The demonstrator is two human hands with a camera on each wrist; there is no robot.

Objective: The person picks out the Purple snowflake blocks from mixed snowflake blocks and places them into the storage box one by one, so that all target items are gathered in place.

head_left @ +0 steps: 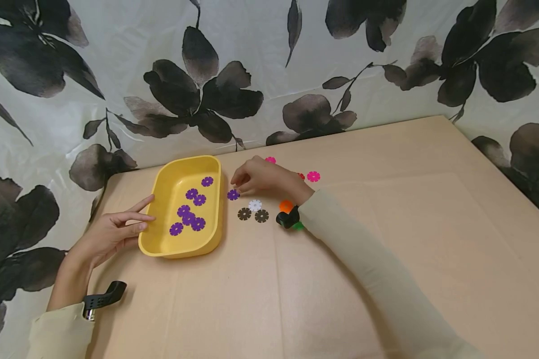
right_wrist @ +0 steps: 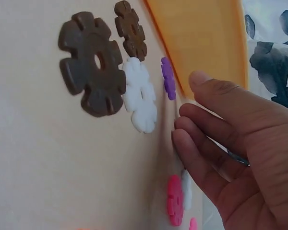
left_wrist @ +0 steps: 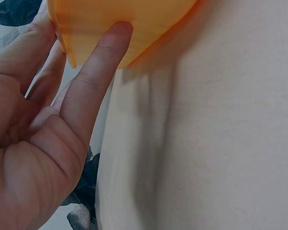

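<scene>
My left hand (head_left: 112,232) touches the left side of a yellow tray (head_left: 214,244) with outstretched fingers. In the left wrist view, one finger lies straight against the tray's outer wall (left_wrist: 93,28). Inside the tray lie several purple notched flower discs (head_left: 188,218), some overlapping. To the tray's right, my right hand (head_left: 269,177) hovers with loosely bent fingers over a single purple flower disc (head_left: 233,194). The right wrist view shows this purple disc (right_wrist: 168,79) on the table, apart from the thumb, with nothing held.
Near the right hand lie a white disc (head_left: 255,205) and two brown discs (head_left: 261,216). Pink (head_left: 313,176), red (head_left: 301,176), orange (head_left: 286,206) and green (head_left: 298,226) discs lie around the right forearm, partly covered. Flower-patterned cloth (head_left: 233,30) borders the table (head_left: 386,159).
</scene>
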